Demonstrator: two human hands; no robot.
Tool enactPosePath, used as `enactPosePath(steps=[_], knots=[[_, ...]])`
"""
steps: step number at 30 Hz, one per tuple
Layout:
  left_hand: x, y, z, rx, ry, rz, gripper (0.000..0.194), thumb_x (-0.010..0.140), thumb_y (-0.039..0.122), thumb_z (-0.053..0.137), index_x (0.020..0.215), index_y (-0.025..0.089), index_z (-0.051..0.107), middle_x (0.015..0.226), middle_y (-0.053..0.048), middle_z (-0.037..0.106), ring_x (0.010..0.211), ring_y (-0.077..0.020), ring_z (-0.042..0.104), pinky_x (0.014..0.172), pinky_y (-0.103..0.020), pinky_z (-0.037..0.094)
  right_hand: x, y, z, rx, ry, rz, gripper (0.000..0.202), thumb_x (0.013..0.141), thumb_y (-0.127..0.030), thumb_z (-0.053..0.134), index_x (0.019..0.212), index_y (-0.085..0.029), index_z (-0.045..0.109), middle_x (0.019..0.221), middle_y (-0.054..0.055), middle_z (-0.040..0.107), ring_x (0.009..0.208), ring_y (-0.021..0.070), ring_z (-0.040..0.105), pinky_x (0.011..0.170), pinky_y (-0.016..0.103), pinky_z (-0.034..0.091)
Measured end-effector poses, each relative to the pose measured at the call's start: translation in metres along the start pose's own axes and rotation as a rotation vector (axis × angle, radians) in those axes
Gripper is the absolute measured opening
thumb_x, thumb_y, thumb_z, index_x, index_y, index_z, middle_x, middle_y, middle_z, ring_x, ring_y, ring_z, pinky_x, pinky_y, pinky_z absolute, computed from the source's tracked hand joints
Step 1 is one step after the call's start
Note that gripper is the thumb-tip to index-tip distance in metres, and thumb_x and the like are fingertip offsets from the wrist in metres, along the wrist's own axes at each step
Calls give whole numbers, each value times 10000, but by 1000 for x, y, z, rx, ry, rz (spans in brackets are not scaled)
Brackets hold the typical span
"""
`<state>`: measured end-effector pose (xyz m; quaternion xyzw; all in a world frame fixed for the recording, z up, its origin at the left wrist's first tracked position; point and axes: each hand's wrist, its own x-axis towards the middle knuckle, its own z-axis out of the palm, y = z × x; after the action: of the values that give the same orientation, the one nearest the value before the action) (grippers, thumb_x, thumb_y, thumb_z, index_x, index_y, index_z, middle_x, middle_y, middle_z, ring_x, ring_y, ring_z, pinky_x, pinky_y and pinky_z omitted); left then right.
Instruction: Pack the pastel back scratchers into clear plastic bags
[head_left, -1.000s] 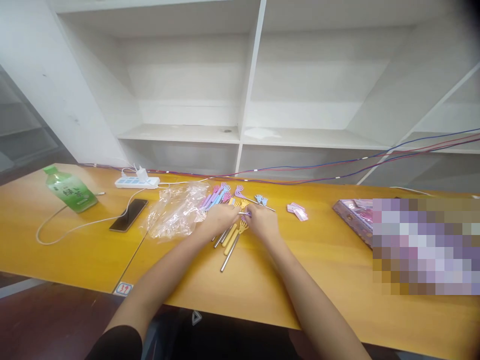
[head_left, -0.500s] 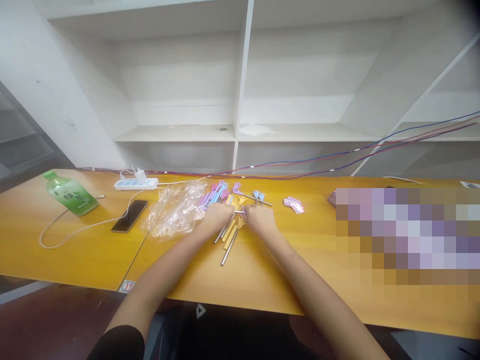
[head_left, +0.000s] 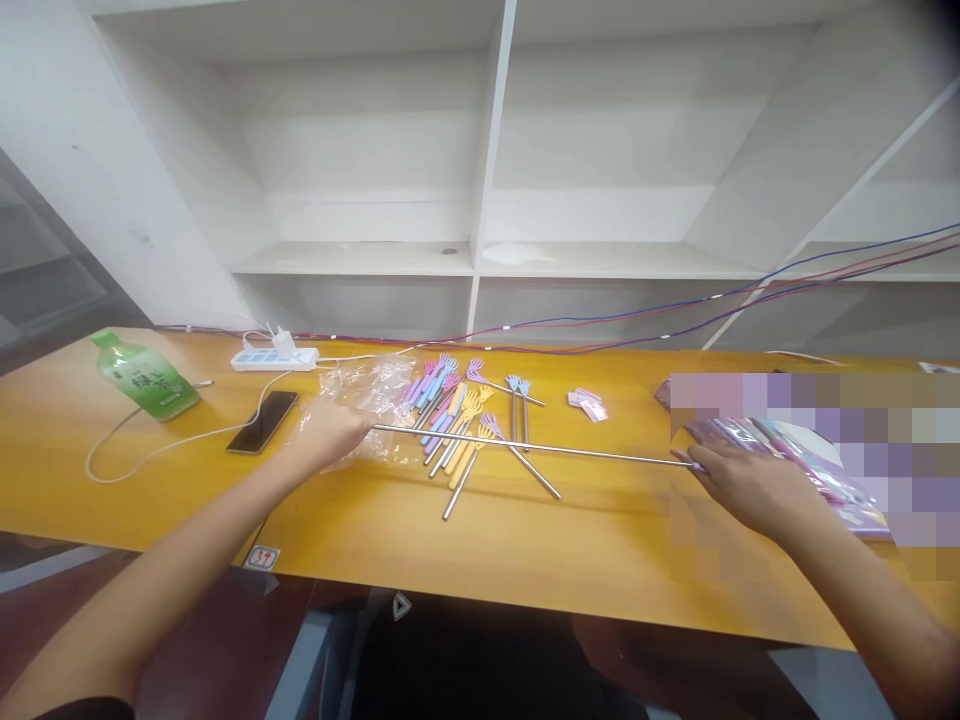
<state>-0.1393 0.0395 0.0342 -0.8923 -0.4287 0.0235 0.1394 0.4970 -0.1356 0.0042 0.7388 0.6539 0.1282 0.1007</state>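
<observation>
A telescopic back scratcher (head_left: 577, 453) is stretched out long between my hands, its thin metal rod level above the table. My left hand (head_left: 339, 432) is closed round one end, over the clear plastic bag. At the other end, my right hand (head_left: 746, 485) pinches the tip, where a bit of purple shows; the rest of that end is hidden by the fingers. Below the rod lie several more back scratchers (head_left: 450, 415) with hand-shaped heads in pink, blue, purple and yellow, most in a loose pile. Two blue-headed ones (head_left: 519, 405) lie to the right of it.
Left on the table are a green bottle (head_left: 146, 378), a phone (head_left: 262, 421), a white power strip (head_left: 274, 360) with cables and a crumpled clear bag (head_left: 356, 380). Small pink cards (head_left: 588, 404) lie right of the pile. Plastic-wrapped packages (head_left: 862, 510), partly blurred, lie far right.
My hands have moved far apart from close together over the pile, left hand leftward and right hand rightward. The back scratcher's rod now spans between them.
</observation>
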Motion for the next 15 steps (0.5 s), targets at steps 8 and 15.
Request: enactPosePath(steps=[8, 15], knots=[[5, 8, 7, 12, -3, 27, 260, 909, 54, 547, 758, 145, 738, 754, -139, 750, 697, -257, 717, 686, -341, 498, -17, -4, 9, 68, -63, -22, 372, 1115, -346, 393, 1028, -273, 748, 1172, 157, 826, 984, 372, 799, 667, 408, 490], [3, 13, 6, 28, -97, -15, 284, 1001, 203, 541, 891, 155, 797, 838, -157, 796, 779, -282, 770, 748, -352, 549, -15, -8, 8, 180, -133, 28, 382, 1109, -368, 429, 1103, -256, 795, 1193, 166, 836, 1034, 366, 791, 739, 412, 492]])
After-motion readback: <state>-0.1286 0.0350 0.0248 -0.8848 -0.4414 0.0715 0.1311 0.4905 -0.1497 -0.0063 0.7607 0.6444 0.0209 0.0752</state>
